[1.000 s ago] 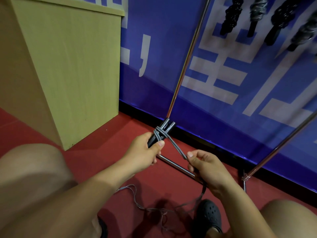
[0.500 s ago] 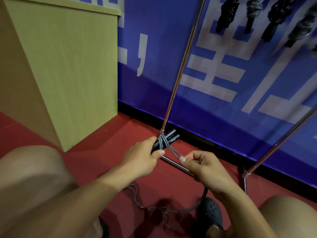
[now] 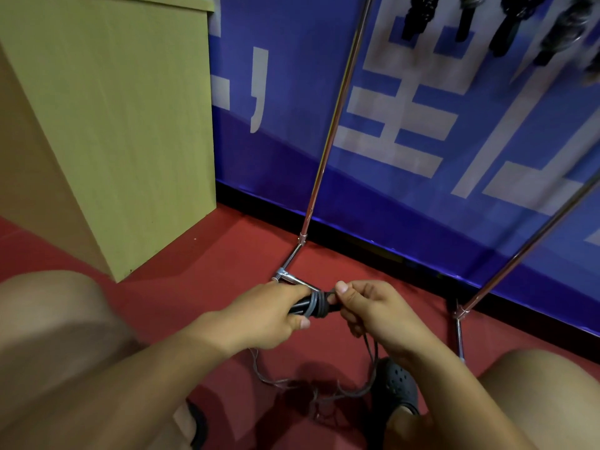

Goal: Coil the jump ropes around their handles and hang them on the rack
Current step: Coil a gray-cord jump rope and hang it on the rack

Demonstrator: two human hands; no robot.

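Observation:
My left hand grips the black jump rope handles, held side by side and pointing right. A few turns of grey rope wrap them near the middle. My right hand pinches the rope right at the handles' free end. The loose rest of the rope trails down from my right hand and lies tangled on the red floor between my legs. The chrome rack stands against the blue wall. Several coiled jump ropes hang at the top right.
A tall yellow-green wooden cabinet stands at the left against the wall. The rack's base bar lies on the red floor just beyond my hands. My knees frame the view, and a dark clog rests near the loose rope.
The handles have swung from pointing up-right to lying level. My right hand has moved in from the lower right to the handles' end, adding rope turns. The view has tilted down.

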